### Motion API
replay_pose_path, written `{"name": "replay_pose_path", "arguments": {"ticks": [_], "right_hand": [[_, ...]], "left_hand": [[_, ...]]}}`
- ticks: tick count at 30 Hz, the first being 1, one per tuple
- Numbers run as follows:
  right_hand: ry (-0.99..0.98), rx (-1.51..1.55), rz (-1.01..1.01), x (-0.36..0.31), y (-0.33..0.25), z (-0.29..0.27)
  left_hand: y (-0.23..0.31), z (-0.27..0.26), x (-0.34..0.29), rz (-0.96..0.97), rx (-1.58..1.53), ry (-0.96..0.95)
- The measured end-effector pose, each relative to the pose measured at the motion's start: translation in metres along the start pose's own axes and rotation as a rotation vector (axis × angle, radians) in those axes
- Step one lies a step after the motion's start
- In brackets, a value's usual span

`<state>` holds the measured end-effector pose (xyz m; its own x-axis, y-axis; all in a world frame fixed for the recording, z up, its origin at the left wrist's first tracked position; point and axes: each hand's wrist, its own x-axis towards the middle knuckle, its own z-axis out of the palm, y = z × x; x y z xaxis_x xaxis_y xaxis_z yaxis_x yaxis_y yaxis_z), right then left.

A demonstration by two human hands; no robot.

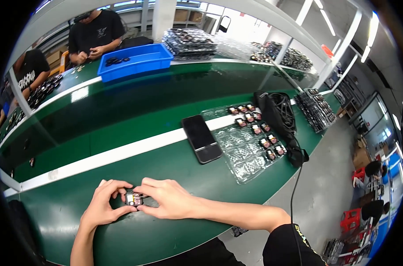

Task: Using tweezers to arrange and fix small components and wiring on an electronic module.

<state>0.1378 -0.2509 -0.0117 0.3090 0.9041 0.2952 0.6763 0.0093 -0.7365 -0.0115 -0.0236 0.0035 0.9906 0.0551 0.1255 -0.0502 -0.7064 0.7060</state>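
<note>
A small black electronic module (133, 199), with white and brassy parts showing inside, rests at the green worktop's near left. My left hand (102, 204) curls round its left side, thumb at the near edge and fingers at the far edge. From the other side, my right hand (172, 199) pinches at the module's right edge with thumb and forefinger. Something thin and dark shows between the right fingers, too small to name. Farther right lies a clear plastic tray (241, 156) with several similar modules (256, 129) in its right-hand cells.
A black smartphone (201, 138) lies beside the tray. Behind the tray sit a black pouch (272, 113) and cable. A blue bin (137, 62) and stacked trays (190, 44) stand across the bench. Two people work at the far left. A black cord (292, 199) hangs past my right arm.
</note>
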Motion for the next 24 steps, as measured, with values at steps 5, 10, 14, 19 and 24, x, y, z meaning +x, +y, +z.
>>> {"name": "replay_pose_path", "arguments": {"ticks": [5,10,14,19,24], "right_hand": [[0.048,-0.042,-0.051,0.004,0.005,0.007],[0.08,-0.034,-0.084,0.003,0.007,0.006],[0.122,-0.015,-0.05,0.001,0.003,-0.009],[0.339,-0.079,-0.055,0.0,0.001,-0.052],[0.545,-0.273,-0.03,-0.004,0.018,-0.107]], "left_hand": [[-0.005,0.005,0.005,-0.005,-0.015,0.04],[-0.01,0.008,0.006,0.012,-0.004,0.025],[-0.003,0.006,0.005,0.014,-0.02,0.026],[0.003,0.005,0.007,0.014,0.005,0.015],[0.005,0.004,0.006,0.03,-0.002,0.018]]}}
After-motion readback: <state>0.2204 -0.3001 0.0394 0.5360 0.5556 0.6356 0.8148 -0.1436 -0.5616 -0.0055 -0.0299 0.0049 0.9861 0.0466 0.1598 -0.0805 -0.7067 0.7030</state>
